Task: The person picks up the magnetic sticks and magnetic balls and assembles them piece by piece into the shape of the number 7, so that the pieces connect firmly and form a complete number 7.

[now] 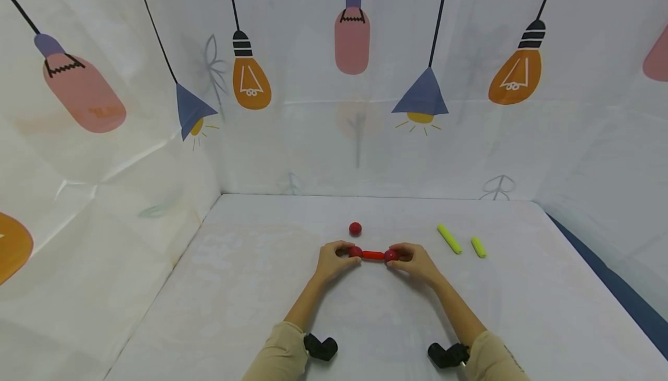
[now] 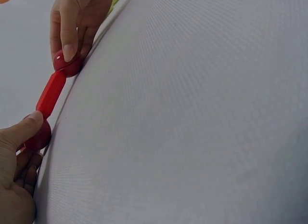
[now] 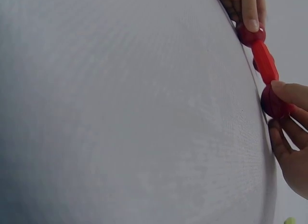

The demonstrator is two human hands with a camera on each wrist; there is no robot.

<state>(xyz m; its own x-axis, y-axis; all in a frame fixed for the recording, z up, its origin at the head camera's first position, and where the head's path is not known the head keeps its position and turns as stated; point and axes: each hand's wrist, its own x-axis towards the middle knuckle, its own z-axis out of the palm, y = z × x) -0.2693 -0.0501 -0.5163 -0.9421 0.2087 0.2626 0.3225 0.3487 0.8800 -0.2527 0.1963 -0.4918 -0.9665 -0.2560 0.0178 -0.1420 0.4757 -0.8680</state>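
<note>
A short bright red rod (image 1: 373, 255) lies between two dark red balls, one at each end, just at the white tabletop. My left hand (image 1: 333, 260) pinches the left ball (image 2: 42, 136) between thumb and fingers. On the other end, the right ball (image 3: 272, 101) is pinched by my right hand (image 1: 416, 261). Both balls touch the rod's ends; the joints are partly covered by fingertips. Beyond the rod sits a loose third red ball (image 1: 355, 229), touched by neither hand.
Two yellow-green rods, a longer one (image 1: 449, 239) and a shorter one (image 1: 478, 247), lie to the right of my right hand. The white table (image 1: 250, 265) meets a lamp-patterned cloth (image 1: 313, 149) at its back and left edges.
</note>
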